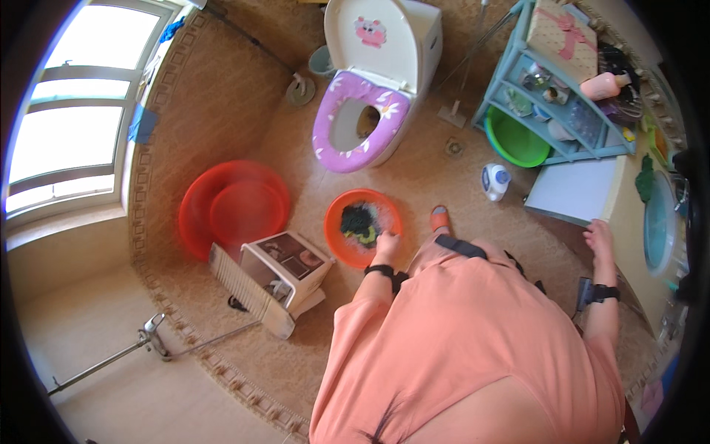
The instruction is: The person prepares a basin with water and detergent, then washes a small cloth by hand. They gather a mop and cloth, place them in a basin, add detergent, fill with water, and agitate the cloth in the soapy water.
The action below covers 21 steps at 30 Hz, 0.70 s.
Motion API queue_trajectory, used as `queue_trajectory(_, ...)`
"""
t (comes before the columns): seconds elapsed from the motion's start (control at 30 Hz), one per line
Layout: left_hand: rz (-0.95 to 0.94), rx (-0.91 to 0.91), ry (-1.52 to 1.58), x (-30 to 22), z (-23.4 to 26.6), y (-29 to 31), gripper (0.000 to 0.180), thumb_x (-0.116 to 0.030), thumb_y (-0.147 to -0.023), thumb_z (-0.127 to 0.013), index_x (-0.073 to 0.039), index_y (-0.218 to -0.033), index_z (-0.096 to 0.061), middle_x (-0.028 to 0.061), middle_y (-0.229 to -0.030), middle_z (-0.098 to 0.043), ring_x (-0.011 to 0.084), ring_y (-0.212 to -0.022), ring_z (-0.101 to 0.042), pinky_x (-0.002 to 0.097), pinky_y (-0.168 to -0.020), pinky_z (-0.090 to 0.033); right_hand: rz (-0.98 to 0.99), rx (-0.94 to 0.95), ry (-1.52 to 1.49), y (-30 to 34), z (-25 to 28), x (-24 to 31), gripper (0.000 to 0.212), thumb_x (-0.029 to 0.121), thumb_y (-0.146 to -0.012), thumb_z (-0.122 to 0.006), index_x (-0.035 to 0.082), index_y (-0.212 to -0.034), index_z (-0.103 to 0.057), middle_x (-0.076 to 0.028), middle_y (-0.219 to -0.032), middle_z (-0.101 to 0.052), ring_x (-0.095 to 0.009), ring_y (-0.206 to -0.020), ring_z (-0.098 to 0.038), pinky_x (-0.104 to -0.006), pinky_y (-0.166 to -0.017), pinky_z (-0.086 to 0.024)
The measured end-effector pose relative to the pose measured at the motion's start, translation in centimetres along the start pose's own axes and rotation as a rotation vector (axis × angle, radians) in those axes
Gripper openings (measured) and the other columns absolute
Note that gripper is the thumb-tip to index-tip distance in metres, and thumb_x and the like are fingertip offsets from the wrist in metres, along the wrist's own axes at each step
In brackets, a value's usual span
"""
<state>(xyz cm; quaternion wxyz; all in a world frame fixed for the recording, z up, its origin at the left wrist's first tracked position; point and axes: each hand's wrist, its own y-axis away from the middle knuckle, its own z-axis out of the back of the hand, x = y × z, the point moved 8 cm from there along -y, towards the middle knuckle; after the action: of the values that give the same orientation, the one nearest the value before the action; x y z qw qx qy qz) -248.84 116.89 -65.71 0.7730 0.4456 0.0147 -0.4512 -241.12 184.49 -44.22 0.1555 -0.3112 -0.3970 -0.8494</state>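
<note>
Below me on the tiled floor stands an orange basin [332, 238], with dark green cloth [358, 220] and some yellow-green fabric in white suds. My left hand [386, 246] is over the basin's near right edge with its fingers curled in. What those fingers hold, if anything, is hidden. My right hand [597, 238] is out to the right, beside the edge of the counter [629, 222]. Its fingers are loosely bent and a little apart, with nothing visible in them. Whether it touches the edge I cannot tell.
Large red tubs [248, 207] and a white stool [299, 259] with a washboard [251, 292] stand left. Ahead is a toilet [362, 148] with a purple seat cover. A white bottle [495, 181], a green basin [518, 140] and a blue shelf [510, 63] are at right.
</note>
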Motion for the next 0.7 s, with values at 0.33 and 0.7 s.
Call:
queue_trajectory(0.33,0.157,0.183,0.116,-0.4,-3.5,1.6,0.022,-0.016,-0.079,-0.054,0.002,-0.091,-0.059,0.0117,-0.072,-0.062,0.0196,-0.057,-0.061,0.0317,-0.051,-0.048,0.022,-0.091,-0.203,-2.1,10.0,4.4,0.036,0.034,-0.086,-0.058,0.010,-0.112,-0.053,-0.003,-0.101,-0.056,-0.011,-0.086,-0.055,-0.0242,-0.076,-0.043)
queue_trajectory(0.7,0.228,0.213,0.312,-10.3,-10.4,4.5,0.023,-0.015,-0.077,-0.053,0.004,-0.085,-0.062,0.0117,-0.064,-0.061,0.0205,-0.051,-0.060,0.0316,-0.047,-0.048,0.062,-0.147,-0.395,-9.1,18.9,8.2,0.028,0.028,-0.087,-0.057,0.009,-0.107,-0.056,-0.003,-0.094,-0.059,-0.011,-0.077,-0.059,-0.0226,-0.067,-0.047)
